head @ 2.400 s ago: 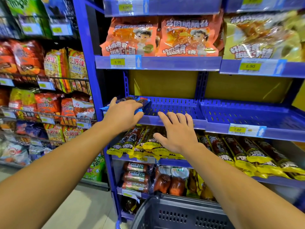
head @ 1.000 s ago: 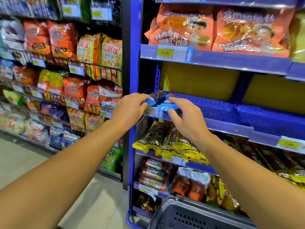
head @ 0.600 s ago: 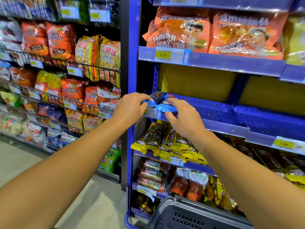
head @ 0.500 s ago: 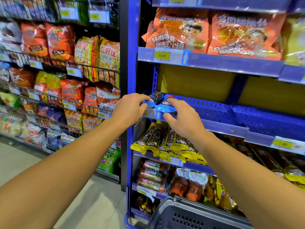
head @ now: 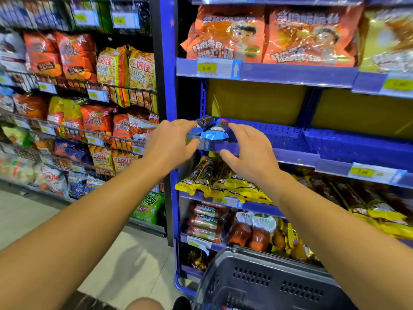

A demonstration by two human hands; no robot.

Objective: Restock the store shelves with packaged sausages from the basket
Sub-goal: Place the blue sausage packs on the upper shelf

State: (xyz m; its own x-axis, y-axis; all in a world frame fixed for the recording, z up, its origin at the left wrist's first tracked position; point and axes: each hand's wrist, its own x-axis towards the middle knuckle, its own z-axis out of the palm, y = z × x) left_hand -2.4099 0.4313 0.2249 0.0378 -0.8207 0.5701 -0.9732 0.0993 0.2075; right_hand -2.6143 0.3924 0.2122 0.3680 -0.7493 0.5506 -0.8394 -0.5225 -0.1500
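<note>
At the blue shelf's left front edge, we are flanking two blue sausage packs: left hand open, fingers spread, right hand open, neither gripping. We are judging the packs light, soft, slick-filmed; pinching the crimped ends looks safest. The basket's contents are mostly cut off; pack labels are blurring.

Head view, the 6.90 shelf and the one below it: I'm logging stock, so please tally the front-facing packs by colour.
Orange snack bags: 2
Yellow snack bags: 1
Blue sausage packs: 2
Total: 5
</note>
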